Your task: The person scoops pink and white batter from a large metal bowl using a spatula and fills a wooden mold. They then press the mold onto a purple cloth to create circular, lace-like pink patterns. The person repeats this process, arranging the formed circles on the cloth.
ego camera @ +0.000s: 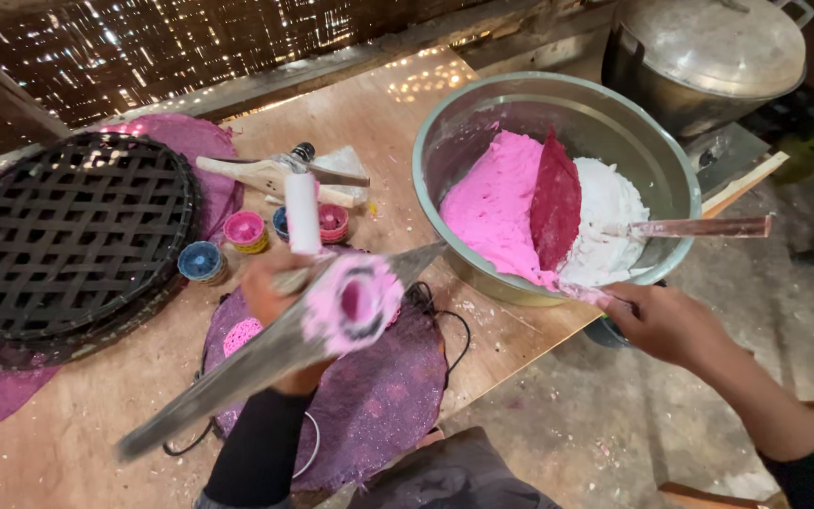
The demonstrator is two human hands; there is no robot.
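My left hand is raised over a purple round mat and grips a small round mould smeared with pink dough. A long flat grey blade runs slantwise across the same hand, from the lower left up to the bowl. My right hand is at the near rim of a big metal bowl, fingers curled, with a pink-smeared tip touching the rim. The bowl holds pink dough, white dough and a dark red piece. A wooden stick rests in it.
A black woven round tray lies at the left on purple mats. Small coloured cups, a white tube and a wooden tool sit mid-table. A lidded metal pot stands behind the bowl. A black cable loops by the mat.
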